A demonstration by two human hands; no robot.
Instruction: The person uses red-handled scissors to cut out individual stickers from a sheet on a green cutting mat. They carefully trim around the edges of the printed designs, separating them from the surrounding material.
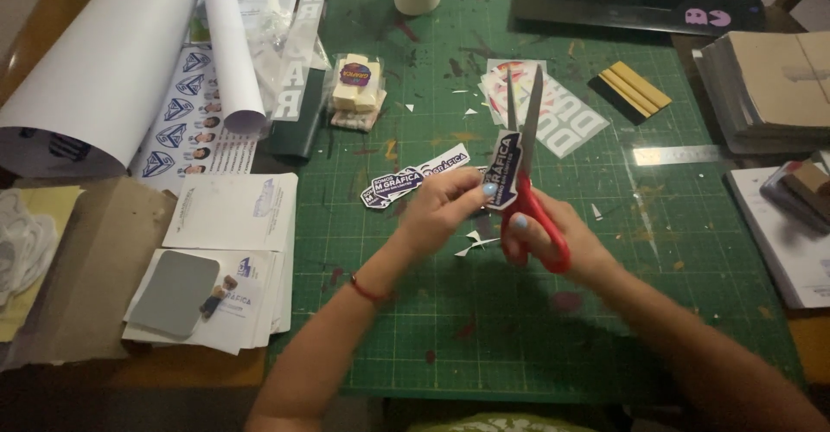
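Red-handled scissors [529, 192], gridded green cutting mat [553, 328]

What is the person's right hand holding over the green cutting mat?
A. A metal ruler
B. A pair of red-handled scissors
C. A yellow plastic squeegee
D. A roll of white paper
B: the right hand grips the red-handled scissors, blades open and pointing up, beside the dark blue printed sticker pinched by the left hand above the green cutting mat.
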